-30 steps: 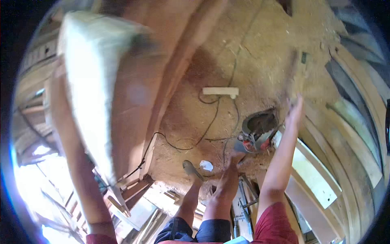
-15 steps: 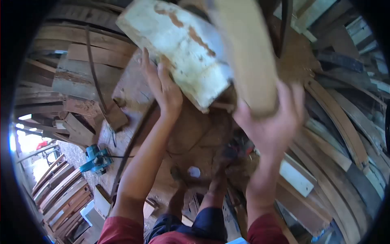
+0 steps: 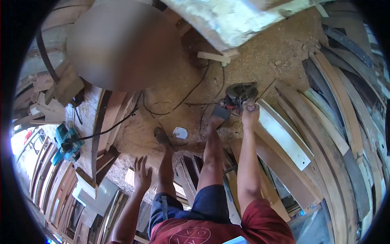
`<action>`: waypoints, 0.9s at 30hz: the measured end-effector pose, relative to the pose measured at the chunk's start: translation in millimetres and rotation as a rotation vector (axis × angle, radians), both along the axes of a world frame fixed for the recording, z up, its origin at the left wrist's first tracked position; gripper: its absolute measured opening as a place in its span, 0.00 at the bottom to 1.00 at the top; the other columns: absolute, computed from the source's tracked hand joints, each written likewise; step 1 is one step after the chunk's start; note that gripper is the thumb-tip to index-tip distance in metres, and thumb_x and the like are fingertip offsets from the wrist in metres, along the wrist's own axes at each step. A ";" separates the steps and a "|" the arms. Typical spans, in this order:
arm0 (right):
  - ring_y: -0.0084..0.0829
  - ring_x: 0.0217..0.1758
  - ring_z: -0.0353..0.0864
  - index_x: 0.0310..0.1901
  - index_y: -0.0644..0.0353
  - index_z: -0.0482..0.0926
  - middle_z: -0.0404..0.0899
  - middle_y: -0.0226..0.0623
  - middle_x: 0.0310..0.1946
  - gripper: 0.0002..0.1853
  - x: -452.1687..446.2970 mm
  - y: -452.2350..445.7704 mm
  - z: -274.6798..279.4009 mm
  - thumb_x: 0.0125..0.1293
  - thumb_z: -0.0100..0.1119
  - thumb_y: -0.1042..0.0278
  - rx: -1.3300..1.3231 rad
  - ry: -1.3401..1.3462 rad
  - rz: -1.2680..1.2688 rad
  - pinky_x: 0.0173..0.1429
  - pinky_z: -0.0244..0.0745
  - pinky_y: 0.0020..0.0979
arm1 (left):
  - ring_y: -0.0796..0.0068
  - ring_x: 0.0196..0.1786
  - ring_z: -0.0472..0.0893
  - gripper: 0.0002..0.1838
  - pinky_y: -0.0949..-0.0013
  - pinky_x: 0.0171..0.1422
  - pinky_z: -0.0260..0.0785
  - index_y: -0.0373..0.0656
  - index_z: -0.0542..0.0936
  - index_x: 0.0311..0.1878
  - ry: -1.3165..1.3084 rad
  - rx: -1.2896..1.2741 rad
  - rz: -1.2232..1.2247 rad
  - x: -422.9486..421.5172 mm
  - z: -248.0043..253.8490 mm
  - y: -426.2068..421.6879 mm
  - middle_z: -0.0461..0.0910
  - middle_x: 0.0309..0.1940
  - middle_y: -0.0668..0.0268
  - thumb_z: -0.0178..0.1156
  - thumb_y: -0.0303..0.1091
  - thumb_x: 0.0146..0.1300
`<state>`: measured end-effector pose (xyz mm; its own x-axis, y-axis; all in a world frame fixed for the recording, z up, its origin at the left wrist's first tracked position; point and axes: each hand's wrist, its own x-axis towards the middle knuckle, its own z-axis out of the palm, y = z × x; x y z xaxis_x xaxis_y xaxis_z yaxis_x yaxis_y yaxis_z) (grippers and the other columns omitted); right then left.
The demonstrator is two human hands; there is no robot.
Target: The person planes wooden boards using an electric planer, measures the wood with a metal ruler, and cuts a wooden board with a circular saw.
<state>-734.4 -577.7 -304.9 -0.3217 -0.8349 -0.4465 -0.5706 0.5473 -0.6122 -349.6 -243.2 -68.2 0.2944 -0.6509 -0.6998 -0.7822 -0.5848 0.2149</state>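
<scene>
My left hand (image 3: 143, 175) hangs low beside my leg, its fingers spread and nothing in them. Out to the right, my right hand (image 3: 250, 112) has its fingers curled closed; whatever they hold, if anything, I cannot make out. Just beyond it lies a dark, crumpled-looking object (image 3: 242, 90), with reddish parts beside it. A white-faced board (image 3: 282, 134) leans close to that hand. At the top, the large block with a worn whitish surface (image 3: 231, 24) stands apart from both hands.
A teal power tool (image 3: 67, 143) with a black cord (image 3: 109, 132) sits at left beside a plank (image 3: 87, 122). Curved timber pieces (image 3: 339, 101) are stacked at right. Sawdust covers the floor (image 3: 280, 51). A blurred oval hides the upper left.
Both hands have come away from the whitish block and dropped lower. The curved wooden piece in my right hand has gone out of view. My view has shifted.
</scene>
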 end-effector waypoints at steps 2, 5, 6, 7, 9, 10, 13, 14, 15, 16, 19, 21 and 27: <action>0.45 0.56 0.87 0.59 0.69 0.79 0.85 0.49 0.52 0.33 -2.8 30.8 -45.4 0.67 0.77 0.46 0.264 0.196 -0.135 0.61 0.78 0.45 | 0.33 0.76 0.66 0.32 0.40 0.82 0.60 0.45 0.70 0.78 -0.004 0.193 0.230 15.9 -0.9 70.1 0.72 0.72 0.43 0.64 0.36 0.74; 0.52 0.58 0.86 0.63 0.70 0.77 0.85 0.51 0.56 0.40 6.3 38.3 -98.0 0.63 0.77 0.41 -0.015 0.201 0.040 0.63 0.77 0.49 | 0.37 0.72 0.72 0.29 0.44 0.78 0.64 0.47 0.73 0.76 -0.028 0.368 0.358 34.0 0.1 153.5 0.78 0.67 0.44 0.63 0.40 0.75; 0.60 0.58 0.85 0.65 0.73 0.75 0.86 0.53 0.53 0.43 27.2 20.6 -84.5 0.64 0.75 0.40 0.109 0.296 -0.010 0.63 0.77 0.55 | 0.37 0.72 0.72 0.29 0.44 0.78 0.64 0.47 0.73 0.76 -0.031 0.373 0.368 35.8 3.5 162.5 0.78 0.67 0.44 0.63 0.40 0.75; 0.59 0.56 0.85 0.62 0.72 0.77 0.87 0.53 0.52 0.40 34.6 9.8 -96.3 0.63 0.75 0.41 0.127 0.361 0.008 0.62 0.78 0.54 | 0.39 0.72 0.72 0.27 0.44 0.78 0.64 0.47 0.75 0.75 -0.029 0.364 0.407 34.9 6.0 171.6 0.78 0.67 0.44 0.64 0.40 0.75; 0.58 0.53 0.87 0.56 0.71 0.80 0.88 0.53 0.49 0.35 29.3 -1.5 -122.2 0.62 0.76 0.45 0.159 0.454 0.064 0.59 0.79 0.53 | 0.40 0.72 0.73 0.26 0.45 0.78 0.64 0.47 0.76 0.74 -0.037 0.340 0.471 28.6 8.0 182.3 0.78 0.66 0.44 0.64 0.40 0.75; 0.57 0.51 0.87 0.53 0.70 0.81 0.88 0.53 0.48 0.32 18.4 -3.9 -141.6 0.61 0.77 0.46 0.164 0.473 0.105 0.57 0.79 0.52 | 0.40 0.72 0.73 0.25 0.45 0.78 0.64 0.47 0.78 0.72 -0.027 0.316 0.500 22.7 8.0 175.8 0.79 0.66 0.45 0.64 0.40 0.75; 0.55 0.46 0.90 0.44 0.68 0.85 0.90 0.54 0.44 0.25 -12.6 -6.0 -180.0 0.59 0.78 0.51 0.211 0.512 0.252 0.52 0.81 0.51 | 0.40 0.74 0.72 0.23 0.46 0.80 0.62 0.48 0.80 0.70 -0.009 0.273 0.563 3.5 17.1 158.1 0.79 0.66 0.48 0.64 0.39 0.75; 0.54 0.45 0.90 0.41 0.68 0.87 0.90 0.54 0.42 0.22 -19.5 -3.2 -183.0 0.59 0.79 0.53 0.194 0.517 0.289 0.50 0.82 0.50 | 0.40 0.75 0.71 0.23 0.46 0.81 0.62 0.48 0.80 0.70 -0.001 0.241 0.561 0.6 13.6 167.9 0.79 0.67 0.48 0.64 0.39 0.75; 0.53 0.43 0.91 0.38 0.67 0.88 0.91 0.54 0.41 0.20 -28.4 -2.2 -183.5 0.58 0.79 0.55 0.170 0.513 0.319 0.49 0.83 0.49 | 0.41 0.76 0.70 0.23 0.46 0.82 0.61 0.48 0.80 0.70 0.015 0.209 0.560 -6.3 8.0 177.4 0.79 0.68 0.48 0.64 0.40 0.75; 0.52 0.43 0.92 0.39 0.70 0.89 0.91 0.55 0.41 0.22 -24.5 1.5 -165.7 0.60 0.79 0.54 0.117 0.515 0.306 0.47 0.84 0.50 | 0.41 0.76 0.70 0.23 0.46 0.82 0.61 0.48 0.80 0.70 0.007 0.192 0.600 -12.8 7.0 179.4 0.79 0.68 0.48 0.64 0.40 0.75; 0.50 0.41 0.93 0.43 0.68 0.91 0.92 0.53 0.40 0.24 -16.1 18.0 -113.6 0.59 0.81 0.52 -0.134 0.425 0.321 0.46 0.85 0.49 | 0.41 0.77 0.69 0.24 0.46 0.83 0.60 0.47 0.80 0.70 0.047 0.200 0.689 -22.5 7.4 183.9 0.78 0.69 0.49 0.63 0.41 0.74; 0.50 0.41 0.92 0.42 0.65 0.92 0.92 0.51 0.37 0.22 1.6 28.5 -69.9 0.59 0.81 0.51 0.226 0.535 0.269 0.47 0.83 0.49 | 0.42 0.78 0.68 0.25 0.46 0.83 0.60 0.47 0.81 0.70 0.056 0.179 0.684 -31.6 3.0 203.4 0.78 0.69 0.49 0.63 0.43 0.74; 0.52 0.36 0.87 0.36 0.62 0.92 0.88 0.48 0.33 0.14 62.6 86.8 39.4 0.60 0.75 0.57 0.009 0.359 0.739 0.44 0.78 0.49 | 0.42 0.76 0.69 0.25 0.47 0.83 0.60 0.48 0.81 0.70 0.094 0.050 0.779 -33.3 -1.0 211.9 0.76 0.70 0.50 0.62 0.45 0.74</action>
<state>-671.8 -490.9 -265.5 0.1855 -0.8843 -0.4284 -0.9459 -0.0427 -0.3216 -383.0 -31.3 -69.2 0.5908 -0.2488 -0.7675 -0.1229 -0.9679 0.2192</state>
